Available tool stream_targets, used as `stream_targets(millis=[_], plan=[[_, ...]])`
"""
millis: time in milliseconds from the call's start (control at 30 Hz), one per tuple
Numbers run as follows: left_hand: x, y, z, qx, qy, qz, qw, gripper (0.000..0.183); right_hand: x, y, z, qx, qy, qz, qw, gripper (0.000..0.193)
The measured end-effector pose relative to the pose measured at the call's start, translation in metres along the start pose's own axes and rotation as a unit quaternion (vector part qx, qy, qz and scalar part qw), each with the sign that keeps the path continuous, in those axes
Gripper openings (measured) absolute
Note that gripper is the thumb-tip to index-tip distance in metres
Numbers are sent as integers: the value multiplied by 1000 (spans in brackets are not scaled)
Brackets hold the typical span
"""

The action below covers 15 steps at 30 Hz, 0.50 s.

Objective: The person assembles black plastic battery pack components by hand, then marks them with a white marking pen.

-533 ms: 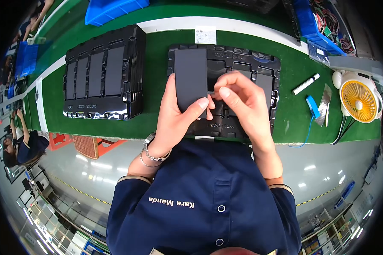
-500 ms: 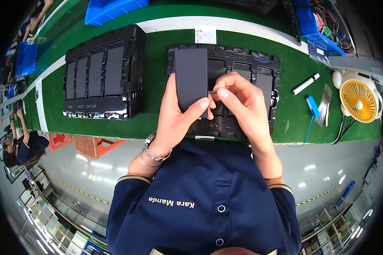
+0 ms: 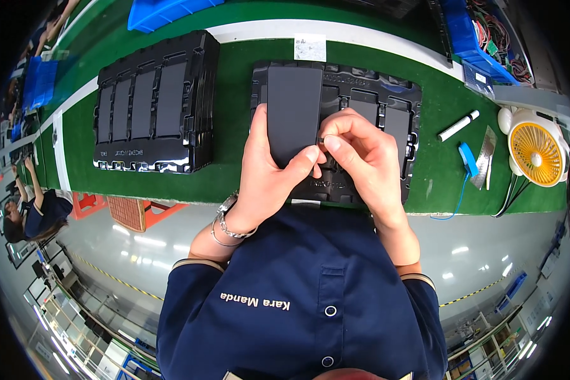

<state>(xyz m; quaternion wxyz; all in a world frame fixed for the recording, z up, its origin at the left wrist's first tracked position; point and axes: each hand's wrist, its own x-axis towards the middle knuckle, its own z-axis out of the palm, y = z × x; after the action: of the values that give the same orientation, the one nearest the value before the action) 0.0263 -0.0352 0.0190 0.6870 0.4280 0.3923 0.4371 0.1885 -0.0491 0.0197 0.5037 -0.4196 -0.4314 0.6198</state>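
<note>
A flat, dark grey rectangular block (image 3: 293,114), smooth on its upper face, is gripped in my left hand (image 3: 266,174). The fingers wrap its left side and the thumb presses the lower right corner. Thumb and forefinger of my right hand (image 3: 367,155) pinch together at the block's right edge. A tiny dark bit shows between those fingertips, too small to name. Beneath both hands lies a black moulded plastic tray (image 3: 413,98), with similar dark slabs (image 3: 396,120) in its right-hand pockets. My hands and the block hide part of the tray.
Left on the green bench (image 3: 234,82) stands a stack of black trays (image 3: 199,95) holding dark slabs. To the right are a white marker (image 3: 459,125), a blue-handled tool (image 3: 467,159), a metal strip (image 3: 485,155) and a yellow-and-white fan (image 3: 536,152). Blue bins (image 3: 465,44) sit farther back.
The block has shifted slightly right and turned a little, so more of its right side shows. My right fingertips remain pinched at that edge.
</note>
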Motion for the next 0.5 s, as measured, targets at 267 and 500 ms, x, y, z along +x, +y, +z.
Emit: stream_targets(millis=[267, 500], plan=[[-1, 1, 2, 17, 7, 3, 1000, 42, -1, 4, -1, -29, 4, -24, 999, 8], [-1, 1, 4, 54, 24, -4, 998, 43, -1, 7, -1, -44, 12, -30, 998, 6]])
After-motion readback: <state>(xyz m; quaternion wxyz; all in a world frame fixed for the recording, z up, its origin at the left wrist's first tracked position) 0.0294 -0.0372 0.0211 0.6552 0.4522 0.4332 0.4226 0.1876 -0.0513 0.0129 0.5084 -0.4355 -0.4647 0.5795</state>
